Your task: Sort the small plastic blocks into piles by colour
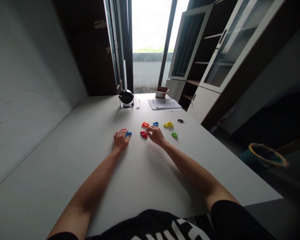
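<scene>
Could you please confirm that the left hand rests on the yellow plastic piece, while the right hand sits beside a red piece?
Not quite: the head view shows the left hand at a red piece and a blue piece, not the yellow plastic piece. The right hand does sit beside another red piece.

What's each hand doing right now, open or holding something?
Left hand: curled over a blue plastic piece; grip cannot be told.
Right hand: half-open, holding nothing visible, beside a red plastic piece.
</scene>
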A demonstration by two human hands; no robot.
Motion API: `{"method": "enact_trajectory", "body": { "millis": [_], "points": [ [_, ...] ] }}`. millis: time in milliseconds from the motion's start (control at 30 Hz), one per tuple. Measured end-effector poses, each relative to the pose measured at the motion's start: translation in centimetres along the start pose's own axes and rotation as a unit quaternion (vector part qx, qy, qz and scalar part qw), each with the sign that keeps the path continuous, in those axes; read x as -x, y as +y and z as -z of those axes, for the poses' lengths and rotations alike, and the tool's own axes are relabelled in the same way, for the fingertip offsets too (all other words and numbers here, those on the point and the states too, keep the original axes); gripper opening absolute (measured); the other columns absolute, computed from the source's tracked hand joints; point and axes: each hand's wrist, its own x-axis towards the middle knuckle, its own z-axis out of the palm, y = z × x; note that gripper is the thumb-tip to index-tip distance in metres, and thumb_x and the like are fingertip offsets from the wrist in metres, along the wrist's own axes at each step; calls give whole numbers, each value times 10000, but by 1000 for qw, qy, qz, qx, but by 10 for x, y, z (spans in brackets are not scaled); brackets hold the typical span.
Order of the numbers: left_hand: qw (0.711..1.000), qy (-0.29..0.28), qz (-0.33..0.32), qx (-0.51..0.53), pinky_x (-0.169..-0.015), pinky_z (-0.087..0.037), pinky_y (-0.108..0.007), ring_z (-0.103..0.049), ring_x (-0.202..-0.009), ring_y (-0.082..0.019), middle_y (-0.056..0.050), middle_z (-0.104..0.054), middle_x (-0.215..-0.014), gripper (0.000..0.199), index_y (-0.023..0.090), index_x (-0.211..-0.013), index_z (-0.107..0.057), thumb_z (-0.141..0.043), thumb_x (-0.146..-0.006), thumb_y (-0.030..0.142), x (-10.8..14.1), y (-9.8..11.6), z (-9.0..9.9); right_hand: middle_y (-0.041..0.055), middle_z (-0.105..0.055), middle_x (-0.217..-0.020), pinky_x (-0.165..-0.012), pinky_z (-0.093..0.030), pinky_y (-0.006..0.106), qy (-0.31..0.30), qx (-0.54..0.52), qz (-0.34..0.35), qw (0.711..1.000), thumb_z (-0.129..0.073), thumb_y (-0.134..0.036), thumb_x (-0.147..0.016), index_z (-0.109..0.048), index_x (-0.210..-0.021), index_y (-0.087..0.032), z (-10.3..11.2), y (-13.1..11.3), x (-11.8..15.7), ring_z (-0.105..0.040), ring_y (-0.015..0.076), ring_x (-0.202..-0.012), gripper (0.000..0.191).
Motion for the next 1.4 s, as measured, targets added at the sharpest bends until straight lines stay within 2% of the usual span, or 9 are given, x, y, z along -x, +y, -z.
{"method": "enact_trajectory", "body": {
  "millis": [133,267,433,533,667,833,1033,1233,1400],
  "points": [
    [998,-31,-44,-13,-1184,-229,-545,-381,-1402,-328,-60,-596,-1434,435,268,-1328,-611,-548,-898,235,2,1,-2,45,-721,-895,-772,-424,295,-20,-96,42,994,-623,-240,-931,-729,-863,-205,-11,-26,33,-601,174,-796,131],
    [997,-47,-65,-2,-1188,-222,-560,-397,-1386,-321,-65,-635,-1380,422,277,-1317,-618,-538,-907,218,2,4,1,20,-716,-820,-701,-429,263,-54,-172,61,982,-624,-204,-901,-722,-843,-194,-27,-37,46,-584,142,-694,114],
    [995,-56,-82,19,-1123,-357,-481,-487,-1273,-300,-75,-690,-1246,402,261,-1256,-660,-532,-885,176,1,9,6,12,-716,-793,-671,-420,246,-55,-188,55,979,-624,-182,-868,-733,-827,-189,-35,-36,45,-565,128,-665,117],
    [996,-50,-75,20,-1094,-388,-459,-500,-1243,-295,-72,-686,-1231,442,263,-1219,-678,-539,-830,106,1,8,5,9,-724,-803,-665,-420,237,-62,-195,51,977,-612,-181,-871,-744,-845,-189,-34,-33,45,-563,121,-659,135],
    [997,-44,-64,12,-1054,-412,-458,-513,-1202,-298,-77,-678,-1221,375,263,-1164,-702,-559,-843,132,2,7,3,6,-728,-800,-661,-422,229,-66,-199,51,977,-616,-170,-860,-753,-853,-188,-34,-31,45,-567,117,-654,138],
    [996,-62,-68,2,-1019,-426,-465,-516,-1186,-300,-78,-690,-1158,280,277,-1070,-729,-581,-862,161,1,8,4,10,-738,-818,-674,-432,224,-69,-202,52,975,-611,-163,-866,-759,-860,-190,-33,-31,46,-583,118,-667,151],
    [992,-78,-94,38,-1067,-416,-437,-522,-1203,-263,-40,-707,-1130,315,297,-1116,-713,-593,-856,166,1,13,6,8,-733,-801,-673,-426,218,-62,-193,37,978,-607,-176,-867,-762,-863,-188,-31,-31,47,-575,114,-656,156],
    [996,-60,-63,6,-1053,-408,-490,-514,-1194,-309,-82,-690,-1151,198,265,-1017,-732,-652,-837,244,3,12,4,8,-729,-802,-667,-418,229,-45,-191,28,980,-613,-210,-870,-752,-858,-196,-31,-31,47,-561,121,-652,141],
    [994,-55,-96,20,-1076,-403,-488,-509,-1210,-297,-70,-691,-1106,166,275,-984,-723,-649,-847,218,3,18,11,6,-712,-769,-665,-419,238,-45,-188,15,981,-610,-247,-878,-741,-847,-201,-29,-33,48,-553,126,-642,143]
  ]
}}
